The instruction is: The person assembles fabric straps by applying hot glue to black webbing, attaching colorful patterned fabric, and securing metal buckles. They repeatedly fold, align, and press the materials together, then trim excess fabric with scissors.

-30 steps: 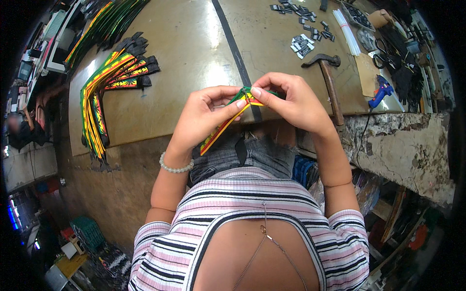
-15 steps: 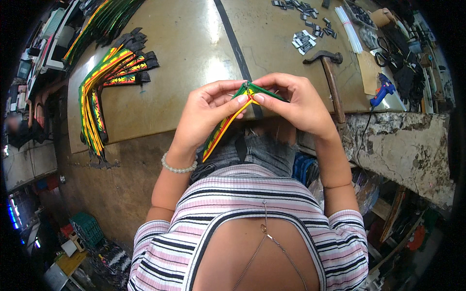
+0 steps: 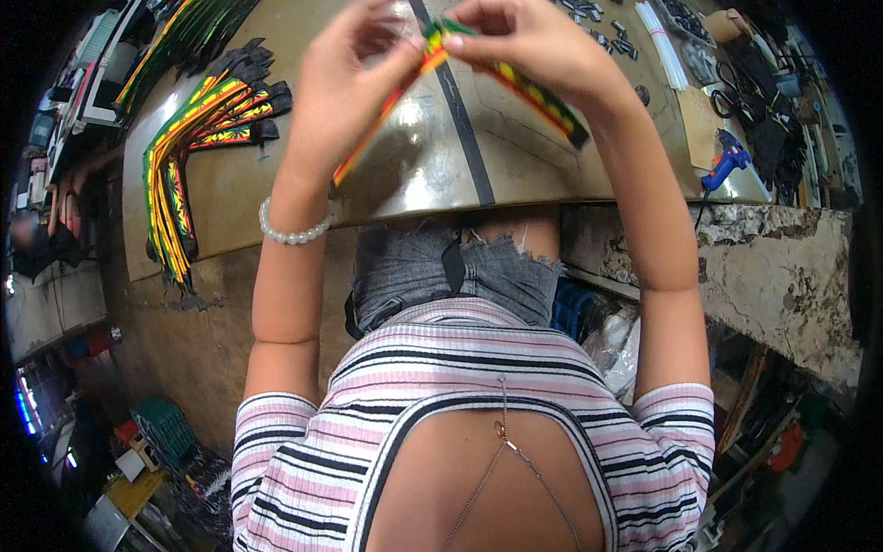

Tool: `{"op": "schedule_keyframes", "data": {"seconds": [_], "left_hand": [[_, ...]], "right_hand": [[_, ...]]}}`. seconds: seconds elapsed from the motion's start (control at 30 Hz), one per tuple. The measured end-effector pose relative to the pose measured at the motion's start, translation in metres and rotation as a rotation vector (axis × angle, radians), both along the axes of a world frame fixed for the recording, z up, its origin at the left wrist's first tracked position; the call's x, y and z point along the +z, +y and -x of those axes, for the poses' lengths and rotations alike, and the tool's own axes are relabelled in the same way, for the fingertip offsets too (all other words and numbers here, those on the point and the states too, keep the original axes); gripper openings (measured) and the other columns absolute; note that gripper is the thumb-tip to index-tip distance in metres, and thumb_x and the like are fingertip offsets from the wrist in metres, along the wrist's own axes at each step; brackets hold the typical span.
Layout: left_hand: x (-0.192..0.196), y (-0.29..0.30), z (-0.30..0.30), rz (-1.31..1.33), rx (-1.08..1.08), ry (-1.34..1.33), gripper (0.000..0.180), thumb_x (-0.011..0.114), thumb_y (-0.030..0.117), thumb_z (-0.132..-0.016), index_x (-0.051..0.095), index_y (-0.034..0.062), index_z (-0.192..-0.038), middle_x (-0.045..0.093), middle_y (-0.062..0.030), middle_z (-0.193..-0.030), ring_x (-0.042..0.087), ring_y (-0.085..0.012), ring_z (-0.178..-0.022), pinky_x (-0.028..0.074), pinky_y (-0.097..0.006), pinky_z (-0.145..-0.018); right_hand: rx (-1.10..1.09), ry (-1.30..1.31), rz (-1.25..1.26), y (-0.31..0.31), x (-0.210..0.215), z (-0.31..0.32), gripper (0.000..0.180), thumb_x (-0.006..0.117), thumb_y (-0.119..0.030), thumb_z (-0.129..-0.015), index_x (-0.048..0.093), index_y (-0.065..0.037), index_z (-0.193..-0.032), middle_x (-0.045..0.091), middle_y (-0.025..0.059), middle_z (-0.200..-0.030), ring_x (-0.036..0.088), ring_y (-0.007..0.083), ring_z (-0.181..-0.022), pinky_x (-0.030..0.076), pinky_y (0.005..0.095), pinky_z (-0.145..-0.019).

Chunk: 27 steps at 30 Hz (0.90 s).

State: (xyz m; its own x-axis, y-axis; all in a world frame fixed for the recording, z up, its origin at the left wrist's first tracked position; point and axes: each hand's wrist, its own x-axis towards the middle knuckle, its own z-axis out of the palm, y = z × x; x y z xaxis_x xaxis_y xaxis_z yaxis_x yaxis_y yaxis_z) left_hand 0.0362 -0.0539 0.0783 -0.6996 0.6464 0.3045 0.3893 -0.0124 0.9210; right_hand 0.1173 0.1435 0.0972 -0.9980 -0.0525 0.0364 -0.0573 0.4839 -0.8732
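Note:
A strap (image 3: 536, 94) striped green, yellow and red, with a black end, is held up over the far part of the table. My left hand (image 3: 357, 74) pinches it at the fold near its middle, the fingers partly blurred. From the other side my right hand (image 3: 543, 46) grips the same fold between thumb and fingers. One half slants down toward my left wrist, the other hangs down to the right under my right hand. Whatever lies within the fold is hidden by my fingertips.
Similar straps (image 3: 170, 175) lie bundled at the table's left, with more straps (image 3: 184, 55) behind. Farther right are small dark clips (image 3: 624, 46), white sticks (image 3: 662, 46), scissors (image 3: 727, 87) and a blue glue gun (image 3: 727, 161). My right forearm hides most of a hammer (image 3: 642, 95).
Both hands have moved away from my body, farther over the table, carrying the strap. Its right half now hangs in view, and my right arm covers the hammer's handle.

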Motion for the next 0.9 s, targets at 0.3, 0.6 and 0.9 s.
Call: {"op": "schedule_keyframes", "data": {"seconds": [0.3, 0.6, 0.9], "left_hand": [[-0.074, -0.027, -0.109, 0.272, -0.104, 0.669, 0.028, 0.073, 0.019, -0.082, 0.068, 0.0077, -0.106, 0.065, -0.0077, -0.114, 0.060, -0.0294, -0.104, 0.045, -0.043, -0.092], [-0.075, -0.057, -0.082, 0.275, -0.028, 0.582, 0.023, 0.073, 0.016, -0.081, 0.070, 0.0066, -0.102, 0.066, -0.0073, -0.112, 0.060, -0.0273, -0.107, 0.045, -0.042, -0.093], [0.020, -0.056, -0.076, 0.065, 0.243, 0.667, 0.026, 0.070, 0.007, -0.083, 0.070, 0.0070, -0.109, 0.065, -0.0116, -0.108, 0.063, -0.0291, -0.100, 0.047, -0.038, -0.089]], "right_hand": [[-0.320, 0.156, 0.000, 0.034, -0.063, 0.144, 0.030, 0.076, -0.012, -0.078, 0.070, 0.004, -0.103, 0.067, 0.0049, -0.079, 0.058, 0.0106, -0.069, 0.047, 0.0266, -0.061], [-0.106, 0.164, 0.511, 0.068, 0.029, 0.082, 0.030, 0.066, -0.013, -0.093, 0.061, 0.006, -0.115, 0.067, 0.0084, -0.099, 0.065, 0.0125, -0.081, 0.053, 0.0244, -0.074], [0.023, -0.050, 0.268, -0.023, 0.046, -0.060, 0.023, 0.068, -0.013, -0.092, 0.063, 0.001, -0.109, 0.068, 0.0048, -0.088, 0.064, 0.0087, -0.074, 0.052, 0.0218, -0.063]]}}
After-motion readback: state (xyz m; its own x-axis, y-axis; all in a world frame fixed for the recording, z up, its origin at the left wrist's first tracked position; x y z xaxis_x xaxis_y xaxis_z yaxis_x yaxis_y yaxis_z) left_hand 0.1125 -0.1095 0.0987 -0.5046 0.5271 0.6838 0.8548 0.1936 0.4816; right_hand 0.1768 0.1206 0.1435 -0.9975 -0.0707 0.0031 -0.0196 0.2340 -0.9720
